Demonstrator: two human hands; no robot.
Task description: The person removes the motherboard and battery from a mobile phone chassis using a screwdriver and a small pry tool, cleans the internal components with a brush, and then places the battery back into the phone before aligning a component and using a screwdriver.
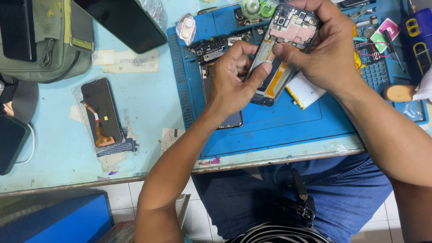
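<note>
The left hand is gripping the lower left edge of an opened phone, thumb pressing on its orange flex strip. The right hand is clasping the phone's upper right side, holding it tilted above a blue mat. Under the grip a dark screen is lying flat; just beyond it, a circuit board.
</note>
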